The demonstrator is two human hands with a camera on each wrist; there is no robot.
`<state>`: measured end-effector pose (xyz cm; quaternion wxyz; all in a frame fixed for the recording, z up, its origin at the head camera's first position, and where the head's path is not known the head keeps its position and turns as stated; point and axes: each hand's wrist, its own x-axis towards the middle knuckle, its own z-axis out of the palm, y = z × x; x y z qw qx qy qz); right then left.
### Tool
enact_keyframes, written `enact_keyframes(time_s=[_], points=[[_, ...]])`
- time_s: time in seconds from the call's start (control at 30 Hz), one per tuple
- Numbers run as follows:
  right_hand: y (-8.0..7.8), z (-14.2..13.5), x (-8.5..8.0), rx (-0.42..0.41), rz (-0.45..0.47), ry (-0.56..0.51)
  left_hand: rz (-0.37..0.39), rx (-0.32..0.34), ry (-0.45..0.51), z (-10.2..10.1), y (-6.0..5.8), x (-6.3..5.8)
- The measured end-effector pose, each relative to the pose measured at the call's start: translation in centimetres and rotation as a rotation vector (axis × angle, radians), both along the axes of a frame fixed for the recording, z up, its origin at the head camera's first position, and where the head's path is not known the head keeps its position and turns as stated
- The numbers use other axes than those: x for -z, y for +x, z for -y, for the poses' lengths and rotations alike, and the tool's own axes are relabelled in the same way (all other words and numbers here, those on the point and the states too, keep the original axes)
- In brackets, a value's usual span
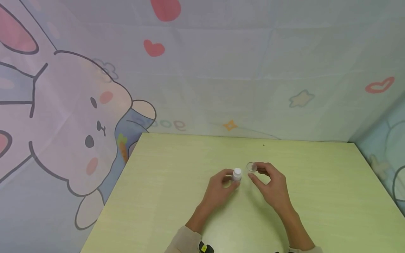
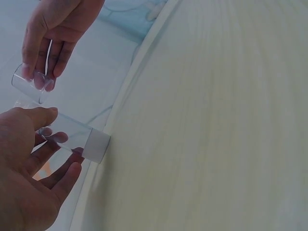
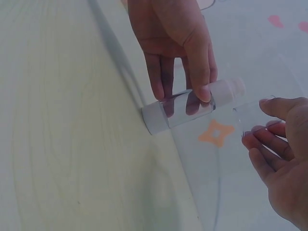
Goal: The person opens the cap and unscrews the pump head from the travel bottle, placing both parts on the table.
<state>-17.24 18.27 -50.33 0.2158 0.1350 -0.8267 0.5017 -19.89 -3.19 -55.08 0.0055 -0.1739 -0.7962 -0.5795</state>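
Note:
A small clear bottle point(image 1: 237, 175) with a white base point(image 2: 97, 145) and a white top point(image 3: 227, 93) stands upright between the fingers and thumb of my left hand point(image 1: 218, 187). Its base is right at the tabletop in both wrist views. My right hand point(image 1: 274, 187) pinches a clear, tube-shaped cap point(image 3: 249, 116) between thumb and fingers. In the head view the cap is just right of the bottle's white top, apart from it. From the left wrist, the cap point(image 2: 25, 82) appears close by the bottle's upper end.
The pale yellow-green table point(image 1: 177, 168) spreads around both hands. Behind it hangs a printed cloth point(image 1: 221, 63) with a rabbit, hearts and stars. A small dark speck point(image 1: 264, 145) lies near the table's back edge. A dark curved cable point(image 1: 395, 182) shows at the far right.

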Motion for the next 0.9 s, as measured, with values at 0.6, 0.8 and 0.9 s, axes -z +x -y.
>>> enact_keyframes(time_s=[0.6,0.8,0.9], points=[[0.1,0.0,0.8,0.006,0.031,0.013,-0.001,0.010,0.013,0.1,-0.1,0.1],[0.2,-0.1,1.0,0.018,0.041,0.018,0.002,0.008,0.020,0.1,-0.1,0.1],[0.2,-0.2,1.2,0.019,0.037,0.025,0.006,0.008,0.020,0.1,-0.1,0.1]])
